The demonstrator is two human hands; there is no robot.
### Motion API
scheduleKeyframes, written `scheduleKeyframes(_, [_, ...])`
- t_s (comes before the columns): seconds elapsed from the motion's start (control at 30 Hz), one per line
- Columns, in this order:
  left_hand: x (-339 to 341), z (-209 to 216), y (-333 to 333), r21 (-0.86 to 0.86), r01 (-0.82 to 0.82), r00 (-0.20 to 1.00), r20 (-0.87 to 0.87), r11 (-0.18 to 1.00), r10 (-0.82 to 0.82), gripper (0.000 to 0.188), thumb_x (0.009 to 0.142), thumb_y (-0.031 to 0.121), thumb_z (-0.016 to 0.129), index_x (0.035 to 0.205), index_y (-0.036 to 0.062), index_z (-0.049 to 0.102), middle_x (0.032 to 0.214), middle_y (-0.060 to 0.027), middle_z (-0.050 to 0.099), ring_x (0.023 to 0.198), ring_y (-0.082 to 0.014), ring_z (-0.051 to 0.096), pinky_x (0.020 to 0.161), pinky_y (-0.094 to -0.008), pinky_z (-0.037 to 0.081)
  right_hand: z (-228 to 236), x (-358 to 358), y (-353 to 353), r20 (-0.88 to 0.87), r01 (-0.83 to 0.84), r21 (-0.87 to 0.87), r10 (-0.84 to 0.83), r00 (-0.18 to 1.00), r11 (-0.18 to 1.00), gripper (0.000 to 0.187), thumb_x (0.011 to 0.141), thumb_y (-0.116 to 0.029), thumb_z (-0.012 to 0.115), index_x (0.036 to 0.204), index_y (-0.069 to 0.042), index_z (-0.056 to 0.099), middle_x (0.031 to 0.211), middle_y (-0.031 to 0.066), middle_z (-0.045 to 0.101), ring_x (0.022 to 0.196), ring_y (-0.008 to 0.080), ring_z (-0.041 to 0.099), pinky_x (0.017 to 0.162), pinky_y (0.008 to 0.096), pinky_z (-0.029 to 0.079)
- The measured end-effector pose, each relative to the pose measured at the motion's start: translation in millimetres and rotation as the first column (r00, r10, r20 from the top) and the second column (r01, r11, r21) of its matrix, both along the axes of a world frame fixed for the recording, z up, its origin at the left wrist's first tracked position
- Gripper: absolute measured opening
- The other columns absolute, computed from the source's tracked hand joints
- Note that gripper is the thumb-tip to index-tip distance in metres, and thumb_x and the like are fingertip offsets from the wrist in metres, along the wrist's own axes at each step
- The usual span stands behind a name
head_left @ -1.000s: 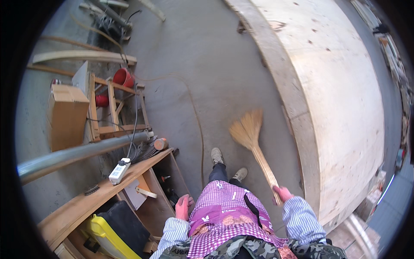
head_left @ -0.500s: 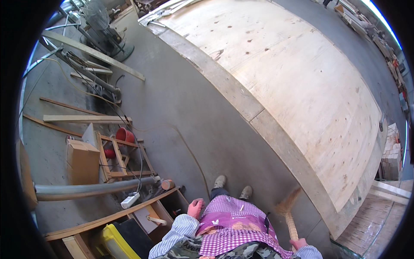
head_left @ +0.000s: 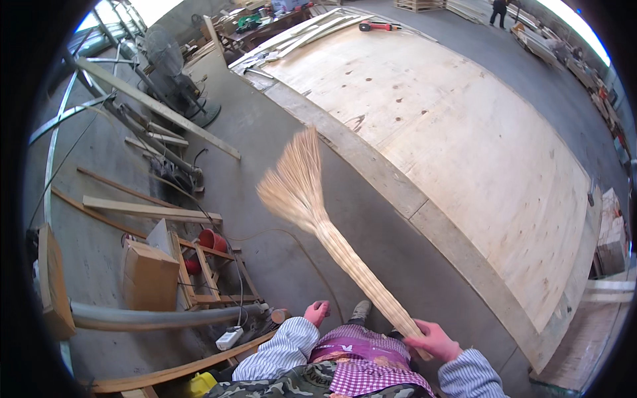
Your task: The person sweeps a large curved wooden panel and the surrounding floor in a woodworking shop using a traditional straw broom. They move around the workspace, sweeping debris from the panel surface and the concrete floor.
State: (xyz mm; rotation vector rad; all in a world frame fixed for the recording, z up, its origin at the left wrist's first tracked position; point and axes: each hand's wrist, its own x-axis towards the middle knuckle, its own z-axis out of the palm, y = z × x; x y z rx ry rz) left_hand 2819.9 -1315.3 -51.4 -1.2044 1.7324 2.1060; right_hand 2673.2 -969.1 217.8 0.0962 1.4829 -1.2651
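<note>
My right hand (head_left: 435, 341) is wrapped round the end of the handle of a straw broom (head_left: 361, 273), low in the view. The broom points away from me and to the left, raised off the floor. Its flared bristle head (head_left: 296, 182) is up near the edge of a large plywood-topped platform (head_left: 458, 152). In front of my body, my left hand (head_left: 317, 313) hangs with its fingers curled in and nothing visible in them. My checked apron (head_left: 371, 358) shows between my arms.
To the left are a cardboard box (head_left: 150, 275), a red bucket (head_left: 212, 241), a thick pipe (head_left: 159, 317), a power strip (head_left: 229, 338) and loose wooden boards (head_left: 149, 208). A cable (head_left: 292, 235) crosses the floor. A red-and-black tool (head_left: 379, 26) lies on the platform's far end. Another person (head_left: 498, 12) stands far off.
My right hand has swung the broom up from low at my right side to in front of me, bristles away. The view has tilted up, showing more of the far end. My left hand stays curled.
</note>
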Motion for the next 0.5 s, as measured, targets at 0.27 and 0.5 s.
scheduleKeyframes(0.27, [-89.8,66.7,-2.7,0.440,-0.090,0.995,0.068,0.893,0.067,0.086,0.083,0.069,0.046,0.141,0.0071,0.031,0.139,-0.0162,0.040,0.122,-0.0316,0.046,0.101,-0.0428,0.037,-11.3,44.4,-6.8,0.385,0.485,-0.248,-0.374,0.844,0.838,0.049,0.086,-0.030,0.066,0.122,-0.003,0.050,0.080,0.0015,0.058,0.060,0.0093,0.056,0.053,0.0232,0.047])
scheduleKeyframes(0.5, [-194.5,107.7,159.2,0.697,0.058,0.988,0.063,0.715,-0.142,0.073,0.085,0.057,0.058,0.131,0.0032,0.042,0.119,-0.0152,0.057,0.107,-0.0315,0.057,0.091,-0.0491,0.048,32.9,260.9,119.1,0.464,0.649,0.086,-0.607,0.645,0.755,0.065,0.083,-0.026,0.069,0.135,0.002,0.042,0.123,0.0074,0.056,0.109,0.0141,0.053,0.093,0.0274,0.043])
